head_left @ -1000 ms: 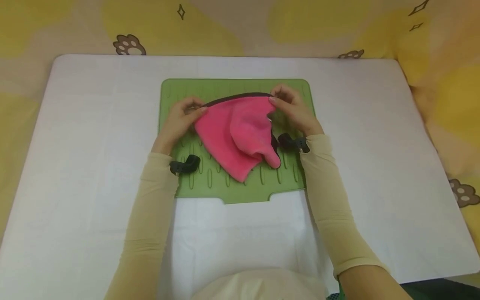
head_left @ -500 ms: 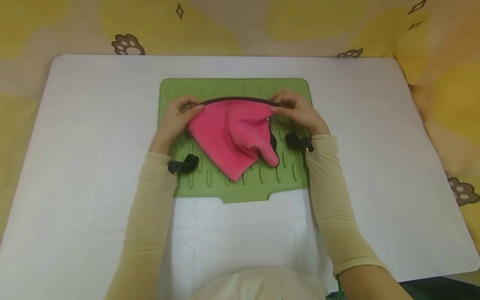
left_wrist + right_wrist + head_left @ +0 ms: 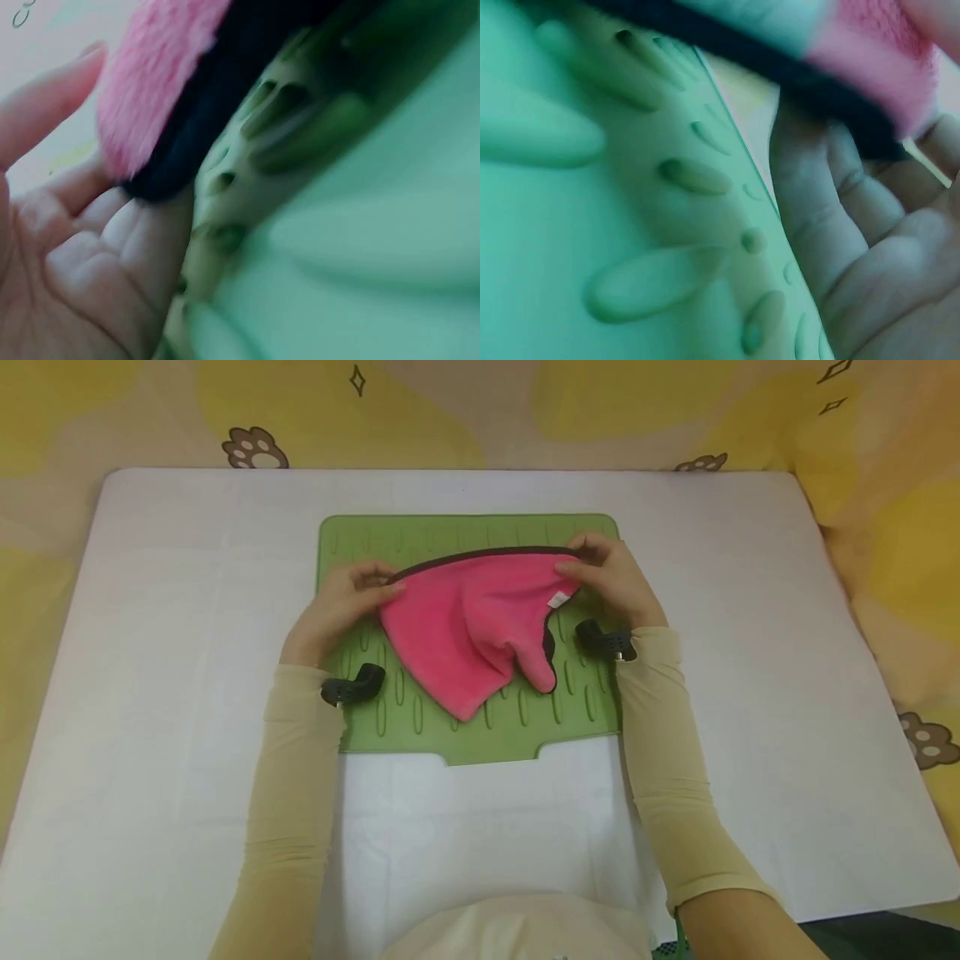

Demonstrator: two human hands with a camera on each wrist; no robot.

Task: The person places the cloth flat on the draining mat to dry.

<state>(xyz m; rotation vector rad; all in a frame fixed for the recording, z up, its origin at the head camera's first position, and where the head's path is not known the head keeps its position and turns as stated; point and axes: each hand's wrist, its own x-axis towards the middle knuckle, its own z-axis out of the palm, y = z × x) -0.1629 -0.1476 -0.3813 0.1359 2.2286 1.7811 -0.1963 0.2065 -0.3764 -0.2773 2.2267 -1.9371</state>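
A pink plush cloth [image 3: 442,627] with a dark edge hangs between my hands over a green ribbed mat [image 3: 367,718]. My left hand [image 3: 333,610] pinches its upper left corner between thumb and fingers. At the upper right corner, my right hand [image 3: 613,578] grips it the same way. A small white label [image 3: 558,600] shows near the right side, and the cloth's lower part droops in folds. In the left wrist view the fuzzy pink edge [image 3: 161,82] lies against the curled fingers. The right wrist view has the cloth's dark border [image 3: 832,105] across the fingers.
The mat lies on a white table [image 3: 187,710], with a tab at its near edge. Black wrist cameras [image 3: 352,685] sit on both sleeved arms. A yellow patterned curtain [image 3: 450,410] stands behind the table and along its sides.
My hands have moved apart, the right one to the right and the left one slightly left, stretching the cloth's top edge wider. The white label has come into fuller view.
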